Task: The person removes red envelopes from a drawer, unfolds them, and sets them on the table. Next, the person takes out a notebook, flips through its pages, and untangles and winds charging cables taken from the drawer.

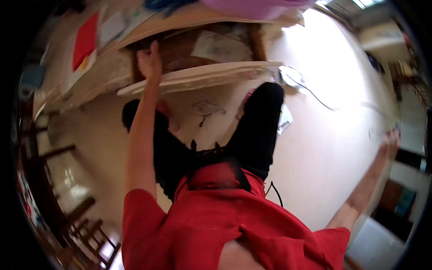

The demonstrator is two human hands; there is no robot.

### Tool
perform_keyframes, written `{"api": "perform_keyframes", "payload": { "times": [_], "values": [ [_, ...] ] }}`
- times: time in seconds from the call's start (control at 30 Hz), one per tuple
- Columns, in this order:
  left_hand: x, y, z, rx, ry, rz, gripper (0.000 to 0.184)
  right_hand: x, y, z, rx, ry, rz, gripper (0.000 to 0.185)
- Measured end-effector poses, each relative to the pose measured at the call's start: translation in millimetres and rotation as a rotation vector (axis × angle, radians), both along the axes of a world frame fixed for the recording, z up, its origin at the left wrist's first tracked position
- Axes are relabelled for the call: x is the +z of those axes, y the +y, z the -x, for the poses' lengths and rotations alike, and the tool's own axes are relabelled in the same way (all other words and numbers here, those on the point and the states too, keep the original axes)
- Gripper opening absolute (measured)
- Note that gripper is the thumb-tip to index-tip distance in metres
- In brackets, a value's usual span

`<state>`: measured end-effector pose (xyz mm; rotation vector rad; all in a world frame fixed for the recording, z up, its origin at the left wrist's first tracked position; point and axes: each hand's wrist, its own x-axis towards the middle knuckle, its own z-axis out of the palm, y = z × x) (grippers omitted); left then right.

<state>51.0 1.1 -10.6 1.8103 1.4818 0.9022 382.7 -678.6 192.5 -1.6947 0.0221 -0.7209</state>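
Observation:
A drawer (180, 81) stands pulled out from a wooden desk (108, 67), with a pale sheet of paper (220, 46) lying inside it. Over the drawer's left end is my left hand (150, 60), its fingers curled with one finger pointing up; whether it touches anything inside is unclear. My right hand (391, 136) is stretched far out to the right above the floor, small and blurred, and what it holds, if anything, cannot be made out.
On the desktop lie a red folder (85, 41) and a purple item (252, 6). A dark cable (315, 94) runs across the pale floor (315, 148) at the right. Dark wooden chairs (92, 236) stand at the lower left.

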Motion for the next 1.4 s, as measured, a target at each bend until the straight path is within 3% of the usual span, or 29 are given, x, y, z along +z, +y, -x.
{"api": "perform_keyframes", "payload": {
  "times": [0.07,0.13,0.2,0.27,0.33,0.4,0.47,0.53,0.6,0.67,0.73,0.87,1.0,1.1,1.2,1.3,1.37,1.4],
  "values": [
    [6,-25,-17,-0.203,-0.311,-0.111,0.027,3,76,32,0.233,-0.019,0.023,0.019],
    [40,-86,-33,-0.525,-0.500,0.157,0.018,-4,159,76,0.490,0.007,0.038,0.020],
    [72,-148,-42,-0.832,-0.680,0.162,0.015,-15,223,112,0.700,0.073,0.086,0.020],
    [109,-192,-44,-0.989,-0.772,0.227,0.020,-19,281,147,0.831,0.081,0.174,0.018],
    [132,-203,-46,-1.055,-0.847,-0.076,0.019,-13,328,185,1.064,0.176,0.080,0.017],
    [140,-201,-36,-1.104,-0.842,-0.085,0.023,-11,357,216,1.127,0.295,0.041,0.017],
    [140,-196,-19,-1.069,-0.847,-0.025,0.027,-20,376,230,1.182,0.262,0.096,0.016],
    [152,-185,5,-0.920,-0.946,0.949,0.030,-29,387,239,1.204,0.194,0.229,0.015],
    [157,-178,19,-0.873,-0.871,0.926,0.031,-34,397,247,1.228,0.200,0.212,0.014],
    [152,-171,33,-1.070,-0.720,0.882,0.029,-48,407,250,1.238,0.166,0.186,0.014],
    [147,-168,40,-1.032,-0.697,0.816,0.026,-60,416,253,1.261,0.053,0.191,0.014],
    [143,-154,56,-0.824,-0.644,0.675,0.021,-66,428,256,1.293,0.199,0.157,0.016],
    [155,-128,84,-0.613,-0.720,0.571,0.016,-82,436,271,1.295,0.670,0.034,0.014],
    [178,-96,108,-0.545,-0.806,0.373,0.014,-119,440,316,1.607,0.833,0.000,0.012],
    [199,-92,111,-0.546,-0.786,0.246,0.014,-133,450,352,1.672,0.988,-0.138,0.013],
    [180,-106,102,-0.562,-0.642,0.407,0.015,-155,451,355,1.685,1.048,-0.096,0.012],
    [164,-112,99,-0.627,-0.568,0.537,0.016,-167,441,341,1.815,0.922,0.553,0.012],
    [154,-115,98,-0.623,-0.578,0.578,0.018,-175,434,333,1.804,0.932,0.550,0.012]
  ]
}}
